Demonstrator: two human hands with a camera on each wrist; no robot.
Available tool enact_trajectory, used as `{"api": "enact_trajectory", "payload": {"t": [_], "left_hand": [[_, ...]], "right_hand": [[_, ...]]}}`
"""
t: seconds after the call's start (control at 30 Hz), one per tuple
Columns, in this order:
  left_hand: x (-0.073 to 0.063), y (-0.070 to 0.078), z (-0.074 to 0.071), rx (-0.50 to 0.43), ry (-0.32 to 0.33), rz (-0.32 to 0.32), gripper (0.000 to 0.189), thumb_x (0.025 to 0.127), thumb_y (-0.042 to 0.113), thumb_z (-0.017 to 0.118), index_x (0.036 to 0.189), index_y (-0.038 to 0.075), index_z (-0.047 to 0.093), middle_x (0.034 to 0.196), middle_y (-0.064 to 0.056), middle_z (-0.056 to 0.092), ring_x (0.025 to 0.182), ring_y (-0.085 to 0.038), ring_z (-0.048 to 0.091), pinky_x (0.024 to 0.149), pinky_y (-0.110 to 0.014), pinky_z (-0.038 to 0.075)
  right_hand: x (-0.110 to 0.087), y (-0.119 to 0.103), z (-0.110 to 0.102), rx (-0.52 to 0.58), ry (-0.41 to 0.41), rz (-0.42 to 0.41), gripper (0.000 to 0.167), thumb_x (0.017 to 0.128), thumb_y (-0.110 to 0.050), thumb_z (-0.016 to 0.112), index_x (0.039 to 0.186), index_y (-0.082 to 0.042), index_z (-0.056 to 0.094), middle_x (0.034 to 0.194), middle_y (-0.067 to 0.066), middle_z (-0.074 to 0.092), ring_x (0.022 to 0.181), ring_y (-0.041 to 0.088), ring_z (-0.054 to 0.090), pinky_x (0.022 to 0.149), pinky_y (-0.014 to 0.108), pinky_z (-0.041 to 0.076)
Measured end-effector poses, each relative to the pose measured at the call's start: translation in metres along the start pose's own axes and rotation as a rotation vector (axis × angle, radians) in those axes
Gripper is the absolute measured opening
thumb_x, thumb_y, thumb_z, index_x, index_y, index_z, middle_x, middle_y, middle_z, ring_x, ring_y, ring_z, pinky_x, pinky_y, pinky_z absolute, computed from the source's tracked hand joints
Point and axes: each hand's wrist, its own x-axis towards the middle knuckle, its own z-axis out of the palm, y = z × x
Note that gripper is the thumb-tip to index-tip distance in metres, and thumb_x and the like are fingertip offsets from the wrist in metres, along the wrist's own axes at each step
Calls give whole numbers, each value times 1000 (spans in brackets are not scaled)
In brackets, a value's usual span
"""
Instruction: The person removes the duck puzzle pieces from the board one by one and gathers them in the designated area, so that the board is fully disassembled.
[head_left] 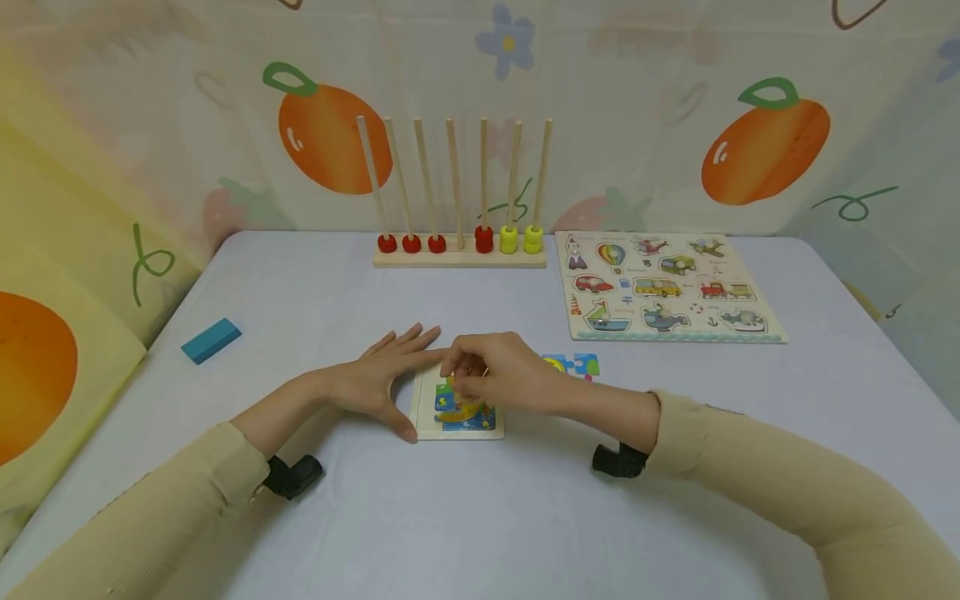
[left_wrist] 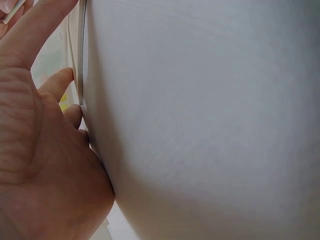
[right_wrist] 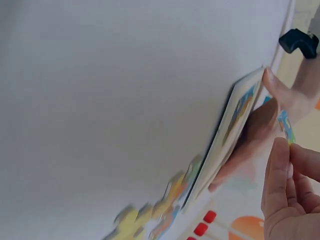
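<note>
A small wooden puzzle board (head_left: 425, 421) lies in front of me, with several colourful jigsaw pieces (head_left: 472, 422) inside its pale frame. My left hand (head_left: 375, 382) touches the board's left side, thumb and fingers spread along the edge. Above the board, my right hand (head_left: 506, 371) pinches a jigsaw piece (right_wrist: 286, 126) between thumb and fingertips; the right wrist view shows it tilted and apart from the board. Loose jigsaw pieces (head_left: 587, 364) lie just right of the board, partly hidden by my right hand in the head view.
At the back stands a wooden peg abacus (head_left: 457, 259) with red and yellow beads. A larger vehicle puzzle board (head_left: 626, 304) lies to its right. Far left is a blue block (head_left: 212, 341). White cloth covers the table (head_left: 480, 517), and a printed curtain hangs behind.
</note>
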Motion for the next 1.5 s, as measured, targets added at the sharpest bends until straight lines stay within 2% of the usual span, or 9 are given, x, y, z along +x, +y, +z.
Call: {"api": "enact_trajectory", "payload": {"t": [0.47, 0.7, 0.93, 1.13, 1.5], "left_hand": [[0, 0, 1, 6, 5, -3, 112, 66, 49, 87, 157, 24, 27, 170, -8, 3, 157, -36, -6, 124, -62, -6], [0, -1, 2, 6, 5, -4, 112, 66, 50, 86, 157, 24, 27, 170, -8, 3, 157, -36, -7, 124, -62, -6], [1, -1, 2, 11, 5, -4, 112, 66, 51, 87, 157, 23, 27, 170, -8, 3, 157, -36, -6, 124, -62, -6], [0, 0, 1, 14, 5, -4, 113, 66, 50, 87, 157, 23, 27, 170, -8, 3, 157, -36, -6, 124, -61, -6], [0, 1, 1, 9, 2, -7, 112, 65, 49, 86, 157, 22, 28, 170, -8, 4, 157, -35, -6, 124, -61, -5]], "right_hand": [[-23, 17, -22, -53, 91, 57, 11, 90, -9, 69, 101, -12, 69, 86, 0, 68, 77, 9, 60, 68, 19, 52], [-34, 26, -30, -82, 96, 89, 10, 90, -10, 70, 99, -14, 69, 82, 0, 67, 75, 10, 59, 66, 20, 51], [-44, 36, -33, -69, 73, 116, 9, 90, -11, 71, 98, -14, 69, 82, -1, 67, 75, 11, 58, 66, 19, 50], [-52, 45, -34, -6, 45, 103, 7, 90, -7, 67, 97, -9, 68, 88, 3, 72, 73, 10, 60, 63, 18, 53], [-60, 53, -31, 113, -32, 139, 7, 90, -4, 67, 97, -6, 68, 80, 6, 69, 66, 14, 63, 63, 21, 54]]}}
